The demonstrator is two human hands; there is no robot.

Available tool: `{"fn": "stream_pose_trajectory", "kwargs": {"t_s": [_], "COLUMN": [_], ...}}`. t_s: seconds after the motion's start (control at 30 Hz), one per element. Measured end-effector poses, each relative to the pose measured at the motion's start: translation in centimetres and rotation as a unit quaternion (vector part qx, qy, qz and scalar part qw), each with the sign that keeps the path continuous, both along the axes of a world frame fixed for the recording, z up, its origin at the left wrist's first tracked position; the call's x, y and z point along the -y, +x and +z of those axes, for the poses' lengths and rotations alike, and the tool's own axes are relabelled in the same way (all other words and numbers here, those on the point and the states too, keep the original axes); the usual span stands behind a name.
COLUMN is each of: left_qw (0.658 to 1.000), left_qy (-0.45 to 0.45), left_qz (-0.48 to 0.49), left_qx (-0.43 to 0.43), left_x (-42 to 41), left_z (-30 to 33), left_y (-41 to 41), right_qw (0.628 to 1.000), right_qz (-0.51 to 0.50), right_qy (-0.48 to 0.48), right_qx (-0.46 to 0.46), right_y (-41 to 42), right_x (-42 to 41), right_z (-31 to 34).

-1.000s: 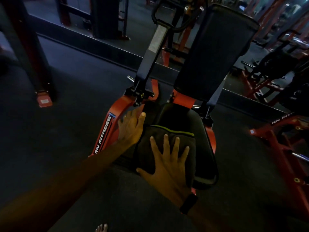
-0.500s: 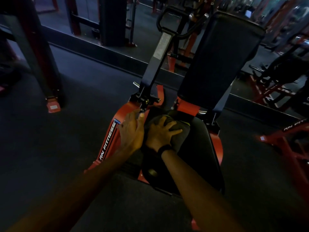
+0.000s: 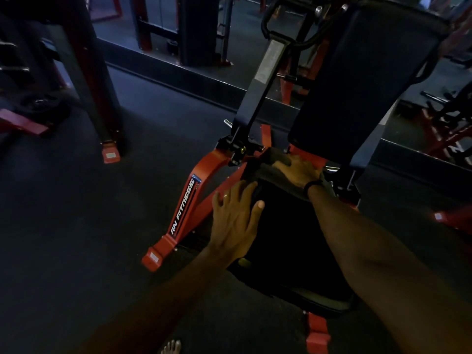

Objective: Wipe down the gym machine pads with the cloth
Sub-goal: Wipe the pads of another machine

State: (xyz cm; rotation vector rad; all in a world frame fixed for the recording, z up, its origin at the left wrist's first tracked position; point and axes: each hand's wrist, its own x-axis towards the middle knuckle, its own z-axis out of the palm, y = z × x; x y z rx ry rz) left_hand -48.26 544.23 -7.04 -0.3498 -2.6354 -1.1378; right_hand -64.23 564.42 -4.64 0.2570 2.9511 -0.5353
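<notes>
Right hand point(image 3: 297, 172) presses the cloth point(image 3: 268, 169) onto the far end of the seat pad point(image 3: 288, 241), fingers curled over it. Left hand point(image 3: 233, 221) rests on the pad's left edge, fingers spread.

Padded vinyl, painted steel, soft cloth

The seat pad point(image 3: 288, 241) and the back pad point(image 3: 362, 80) at 1 o'clock look like smooth, matt black vinyl. The cloth point(image 3: 268, 169) is a dark, soft, dull fabric. The frame point(image 3: 204, 169) at 10 o'clock is glossy red painted metal, and the floor point(image 3: 76, 213) is matt and finely grained.
</notes>
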Motion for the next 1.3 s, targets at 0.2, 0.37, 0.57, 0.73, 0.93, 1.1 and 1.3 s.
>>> {"fn": "stream_pose_trajectory", "kwargs": {"t_s": [0.2, 0.37, 0.57, 0.73, 0.93, 1.1, 1.3], "left_qw": [1.0, 0.999, 0.999, 0.997, 0.995, 0.995, 0.993], "left_qy": [0.002, 0.022, 0.023, -0.019, -0.021, 0.007, -0.005], "left_qz": [0.02, 0.024, -0.009, -0.049, -0.08, -0.085, -0.094], "left_qx": [0.004, -0.003, 0.027, 0.049, 0.055, 0.053, 0.075], "left_x": [0.0, -0.2, -0.3, -0.4, -0.3, -0.4, -0.1], "left_z": [-0.2, -0.3, -0.4, 0.0, 0.2, -0.3, -0.5], "left_y": [-0.4, -0.4, -0.4, -0.2, 0.1, -0.5, -1.1], "right_qw": [0.998, 0.994, 0.989, 0.982, 0.977, 0.976, 0.961], "right_qz": [-0.034, -0.056, -0.115, -0.143, -0.19, -0.186, -0.232], "right_qy": [-0.043, -0.096, -0.081, -0.114, -0.087, -0.108, -0.15], "right_qx": [0.021, 0.016, -0.042, -0.055, -0.047, -0.044, 0.011], "right_y": [3.0, 8.7, 16.6, 24.0, 27.9, 21.3, 7.6], "right_x": [-6.5, -7.6, -5.9, -3.8, -0.8, -2.1, -6.5], "right_z": [-0.9, 0.1, -0.3, 0.0, 0.6, 1.5, 0.6]}}
